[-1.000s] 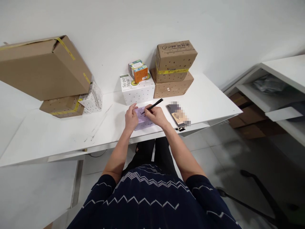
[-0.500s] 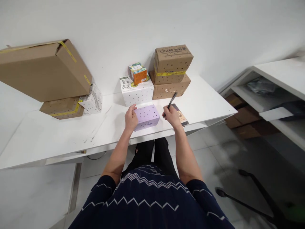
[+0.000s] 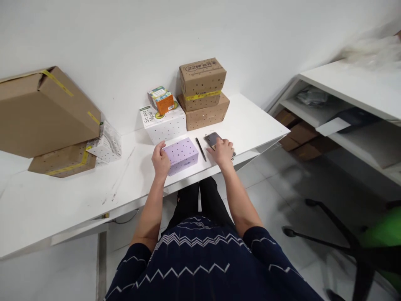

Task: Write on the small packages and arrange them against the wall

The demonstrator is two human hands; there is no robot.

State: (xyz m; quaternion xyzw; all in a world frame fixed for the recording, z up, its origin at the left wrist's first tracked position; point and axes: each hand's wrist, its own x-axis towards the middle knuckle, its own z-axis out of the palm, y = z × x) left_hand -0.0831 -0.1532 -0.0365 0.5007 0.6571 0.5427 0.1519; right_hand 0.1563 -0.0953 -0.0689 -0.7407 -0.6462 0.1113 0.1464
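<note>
A small lilac box [image 3: 181, 151] with dark dots lies near the front edge of the white table. My left hand [image 3: 161, 160] is closed on its left end, the fingers curled against the side. Just right of the box a black pen [image 3: 201, 149] lies on the tabletop. Beyond the pen, a grey phone [image 3: 212, 139] lies flat, and my right hand [image 3: 223, 152] is over it with the fingers apart and touching it. The hand hides much of the phone.
Behind the lilac box stands a white Super Meal box [image 3: 167, 127] with an orange-and-green carton [image 3: 164, 103] on top. Two stacked cardboard boxes [image 3: 203, 81] stand beside it. A large carton [image 3: 46, 117] rests on smaller boxes at left. At right are a shelf [image 3: 332, 88] and chair legs [image 3: 332, 234].
My right hand has put the pen down beside the lilac box and moved onto the phone. My left hand stays at the box's left end. The view has shifted right.
</note>
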